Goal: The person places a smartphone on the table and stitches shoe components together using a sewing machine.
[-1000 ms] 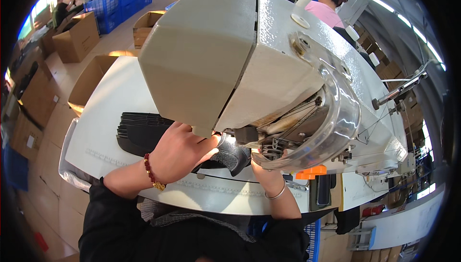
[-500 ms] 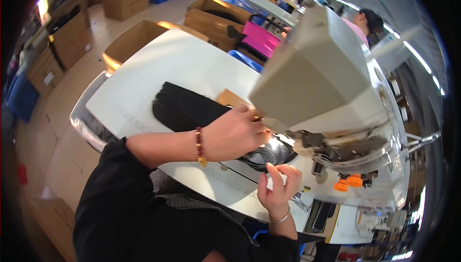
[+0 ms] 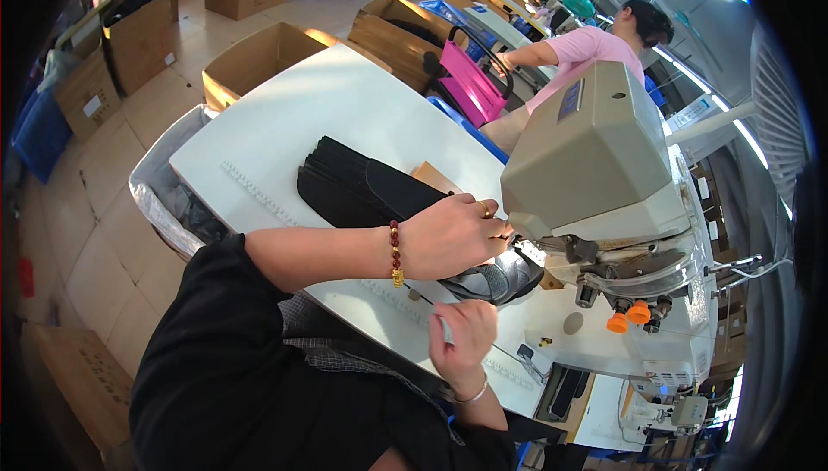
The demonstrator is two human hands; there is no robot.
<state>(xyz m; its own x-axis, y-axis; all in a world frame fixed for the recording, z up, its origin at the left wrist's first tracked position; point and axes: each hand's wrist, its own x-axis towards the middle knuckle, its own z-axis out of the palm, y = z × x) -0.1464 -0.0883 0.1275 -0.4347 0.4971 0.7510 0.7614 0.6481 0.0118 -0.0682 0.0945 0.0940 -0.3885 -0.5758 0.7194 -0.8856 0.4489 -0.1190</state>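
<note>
My left hand [image 3: 455,234], with a beaded bracelet and rings, reaches across the white table to the head of a beige sewing machine [image 3: 595,152]. Its fingers are bent and closed; the tips, and anything they grip, are hidden at the machine. Under and behind this hand lies a stack of black fabric pieces [image 3: 358,182]. A grey and black shiny piece [image 3: 492,283] extends below the fingers beside the machine's base. Nearer to me, my right hand [image 3: 466,337] is curled closed above the table edge. Something small and pale shows between its thumb and fingers, too little to name.
A brown cardboard piece [image 3: 435,178] lies behind the stack. Orange knobs [image 3: 638,311] stick out of the machine. A lined bin [image 3: 168,182] adjoins the table's left edge, with cardboard boxes [image 3: 259,61] beyond. A person in pink [image 3: 595,53] works behind the machine, near a magenta carrier [image 3: 470,83].
The view has shifted, so the person in pink shows more fully. My right hand has drawn back toward me and left, and its fingers have curled in. My left hand stays at the machine.
</note>
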